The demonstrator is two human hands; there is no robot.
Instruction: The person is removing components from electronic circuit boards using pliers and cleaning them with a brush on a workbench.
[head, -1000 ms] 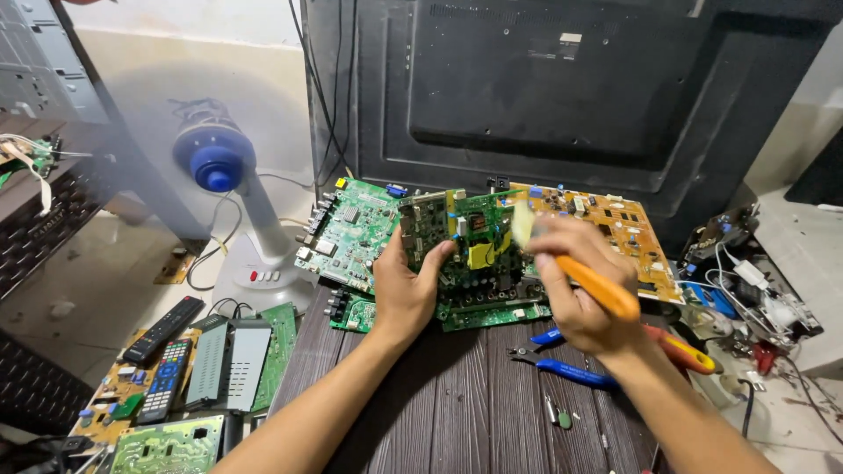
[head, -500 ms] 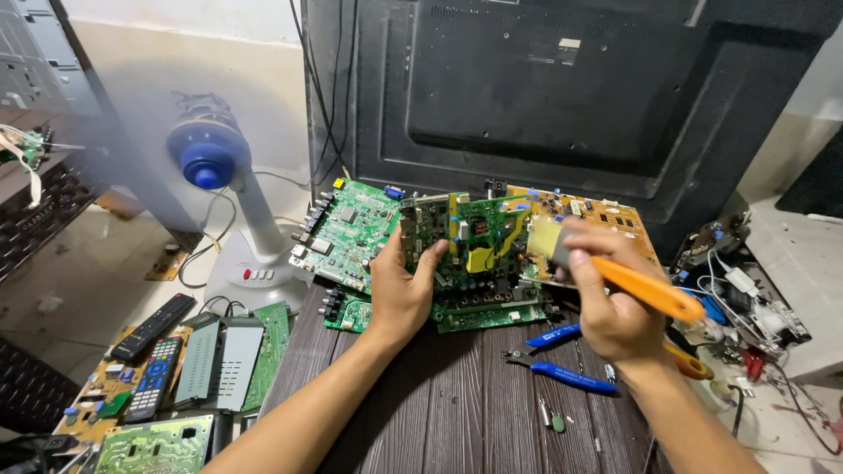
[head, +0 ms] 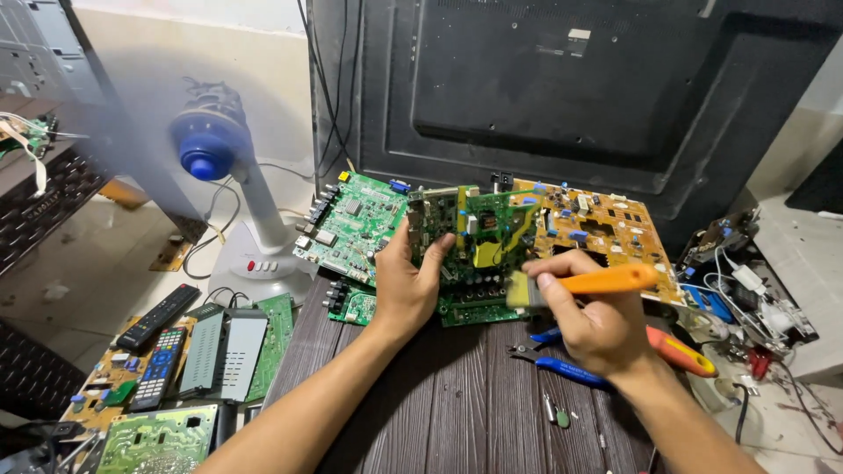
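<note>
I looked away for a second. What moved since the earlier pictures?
The right hand swept the orange-handled brush down from the top of the green circuit board to its lower right edge. The left hand kept gripping the board, tilted up as before.

A dark wood-grain table [head: 457,412] stands before a large black panel [head: 562,96] that leans upright. Behind it is a pale wall [head: 228,61]. A white fan [head: 219,167] with a blue hub stands on the light, stained floor [head: 79,263]. The light is soft and even.
</note>
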